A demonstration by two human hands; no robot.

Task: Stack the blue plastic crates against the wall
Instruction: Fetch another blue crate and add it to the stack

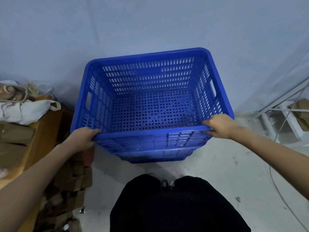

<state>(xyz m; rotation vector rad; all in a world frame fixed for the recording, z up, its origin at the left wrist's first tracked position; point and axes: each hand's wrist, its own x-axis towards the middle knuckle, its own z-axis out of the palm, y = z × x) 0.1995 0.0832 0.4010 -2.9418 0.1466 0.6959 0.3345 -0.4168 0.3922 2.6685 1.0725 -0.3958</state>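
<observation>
A blue perforated plastic crate stands in front of me against the pale wall, its inside empty. It sits nested on top of other blue crates, whose rims show below its front wall. My left hand grips the near rim at the left corner. My right hand grips the same rim at the right corner. Both arms reach forward from the bottom of the view.
Brown cardboard boxes with white bags on top crowd the left side, close to the crate. A white metal frame and a cable stand at the right. My dark trouser legs are over the light floor.
</observation>
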